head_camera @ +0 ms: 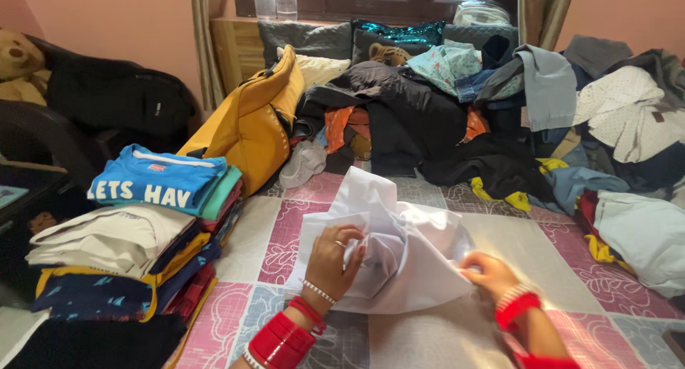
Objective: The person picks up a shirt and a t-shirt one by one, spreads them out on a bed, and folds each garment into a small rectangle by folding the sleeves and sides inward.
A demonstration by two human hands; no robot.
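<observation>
At far left a stack of folded shirts [135, 233] sits on the patchwork bedspread [271, 233], pink walls behind. Your left hand [332, 258] closes its grip on the crumpled white garment [399, 248] mid-bed; your right hand [489, 273] pinches its edge. A heap of unfolded clothes [499, 119] fills the back right.

White garment on the bed, half gathered

We see a white garment [399, 248] lying crumpled on the patchwork bedspread [285, 233], one corner peaking up toward the clothes heap. Our left hand [333, 258] bunches its middle folds, and our right hand [489, 273] pinches its right edge flat against the cover.
</observation>
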